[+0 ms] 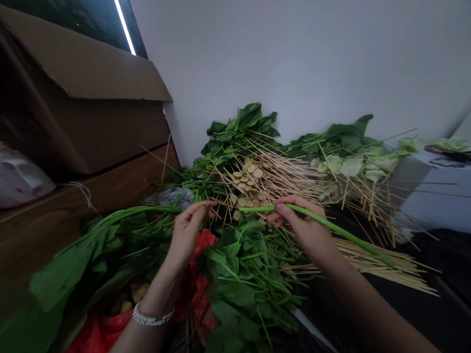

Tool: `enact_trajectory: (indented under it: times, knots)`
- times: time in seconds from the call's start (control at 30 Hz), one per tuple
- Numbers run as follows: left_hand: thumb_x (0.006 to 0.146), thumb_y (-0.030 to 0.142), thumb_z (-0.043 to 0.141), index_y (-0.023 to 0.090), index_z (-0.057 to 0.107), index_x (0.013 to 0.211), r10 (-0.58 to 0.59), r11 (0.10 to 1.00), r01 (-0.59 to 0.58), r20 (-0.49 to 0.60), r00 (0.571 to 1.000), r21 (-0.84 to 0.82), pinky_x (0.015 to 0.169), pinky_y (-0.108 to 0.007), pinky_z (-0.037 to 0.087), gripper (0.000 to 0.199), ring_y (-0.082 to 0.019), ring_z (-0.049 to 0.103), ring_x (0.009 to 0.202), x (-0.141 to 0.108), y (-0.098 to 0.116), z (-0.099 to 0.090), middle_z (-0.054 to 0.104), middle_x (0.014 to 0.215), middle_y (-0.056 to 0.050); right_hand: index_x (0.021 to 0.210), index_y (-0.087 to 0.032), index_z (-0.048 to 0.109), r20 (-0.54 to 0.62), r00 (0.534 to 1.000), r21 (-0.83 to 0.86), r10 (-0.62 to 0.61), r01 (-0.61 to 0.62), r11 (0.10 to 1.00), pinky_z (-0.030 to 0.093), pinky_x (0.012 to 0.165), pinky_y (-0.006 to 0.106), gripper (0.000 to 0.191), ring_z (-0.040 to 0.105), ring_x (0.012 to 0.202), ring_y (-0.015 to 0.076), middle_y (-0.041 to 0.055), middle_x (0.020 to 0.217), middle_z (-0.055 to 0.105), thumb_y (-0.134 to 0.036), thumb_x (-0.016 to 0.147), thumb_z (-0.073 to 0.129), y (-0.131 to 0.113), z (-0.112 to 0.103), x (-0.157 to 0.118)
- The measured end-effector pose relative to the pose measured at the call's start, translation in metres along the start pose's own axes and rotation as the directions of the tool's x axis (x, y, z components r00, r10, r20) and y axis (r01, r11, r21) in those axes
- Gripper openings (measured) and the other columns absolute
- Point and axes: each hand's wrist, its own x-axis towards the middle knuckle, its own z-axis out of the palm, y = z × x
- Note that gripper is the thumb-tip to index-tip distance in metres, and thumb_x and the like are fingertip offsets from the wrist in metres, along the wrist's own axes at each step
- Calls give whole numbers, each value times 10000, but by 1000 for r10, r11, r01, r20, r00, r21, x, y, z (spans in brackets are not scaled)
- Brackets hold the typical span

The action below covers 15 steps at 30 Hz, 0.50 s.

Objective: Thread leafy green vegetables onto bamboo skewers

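My right hand (299, 221) pinches a long green stem (338, 229), which runs from near the middle of the view out over my right forearm. My left hand (190, 225) is closed around leafy green stalks (133, 211) that trail to the lower left, their large leaves hanging down. Between and below my hands lies a heap of leafy greens (247, 276). Just beyond them are round pale slices (252, 172) on thin wooden skewers (293, 176). Loose bare skewers (388, 264) lie beneath the stem at the right.
A cardboard box (99, 126) and a white plastic bag (8, 178) stand at the left. Red plastic bags (100, 335) lie low in front. More greens (244, 122) and skewered pale cabbage leaves (352, 166) rest near the wall. Black plastic (454, 261) is at the right.
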Motion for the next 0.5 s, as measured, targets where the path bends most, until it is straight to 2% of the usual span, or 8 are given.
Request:
enact_trajectory:
  times: [0.07, 0.1, 0.17, 0.23, 0.27, 0.33, 0.4, 0.5]
  knots:
    - [850, 365, 618, 184, 710, 1098, -18, 998, 1, 257, 966, 68, 779, -284, 495, 321, -187, 651, 855, -8, 7, 8, 741, 912, -50, 872, -192, 680, 10, 1000, -10, 18, -17, 1000, 557, 534, 278, 226, 668, 541, 160, 30, 657, 735, -403, 799, 714, -1, 0, 0]
    - [834, 370, 646, 178, 707, 1118, -7, 996, -22, 313, 950, 90, 807, -305, 504, 348, -207, 660, 904, -11, 9, 12, 748, 984, -72, 870, -195, 680, 19, 1000, -16, 22, -22, 1000, 547, 521, 272, 223, 662, 535, 157, 27, 648, 731, -404, 800, 712, 0, 0, 0]
    - [851, 381, 630, 175, 702, 1131, 48, 992, -79, 275, 960, 101, 865, -335, 506, 355, -232, 660, 987, -15, 14, 16, 738, 1079, -94, 866, -199, 682, 38, 999, -26, 22, -21, 999, 530, 505, 263, 214, 654, 531, 154, 23, 635, 724, -403, 807, 703, 1, 2, -1]
    - [893, 386, 569, 176, 691, 1153, 99, 986, -124, 206, 974, 110, 870, -337, 510, 355, -231, 666, 992, -16, 20, 18, 738, 1080, -97, 856, -198, 684, 56, 998, -35, 14, -12, 999, 520, 495, 256, 204, 646, 527, 150, 19, 624, 716, -398, 814, 694, 2, 5, -3]
    - [899, 381, 564, 182, 678, 1179, 112, 981, -143, 218, 970, 134, 857, -329, 512, 362, -226, 671, 975, -17, 24, 17, 739, 1075, -94, 852, -198, 685, 70, 997, -36, 15, -12, 999, 519, 493, 255, 201, 644, 526, 148, 17, 620, 712, -396, 817, 689, 2, 7, -5]
    - [876, 347, 610, 207, 675, 1191, 129, 947, -211, 315, 940, 241, 829, -306, 507, 351, -215, 675, 938, -20, 34, 17, 740, 1071, -78, 852, -196, 689, 122, 992, -35, 28, -24, 999, 518, 493, 253, 196, 634, 513, 142, 10, 604, 700, -388, 820, 683, 2, 10, -8]
    - [867, 308, 625, 229, 721, 1096, 111, 880, -289, 429, 896, 377, 769, -278, 491, 260, -200, 672, 865, -26, 45, 15, 749, 1004, -55, 861, -195, 692, 207, 977, -20, 55, -52, 998, 515, 493, 250, 192, 627, 504, 136, 3, 595, 689, -383, 827, 671, 0, 14, -11]
    - [908, 344, 561, 211, 746, 903, 17, 865, -244, 459, 888, 439, 609, -244, 441, 228, -162, 619, 668, -36, 58, 4, 716, 761, -25, 913, -194, 680, 355, 928, 36, 109, -131, 991, 499, 480, 233, 191, 656, 550, 137, 6, 683, 701, -361, 821, 671, -4, 14, -15]
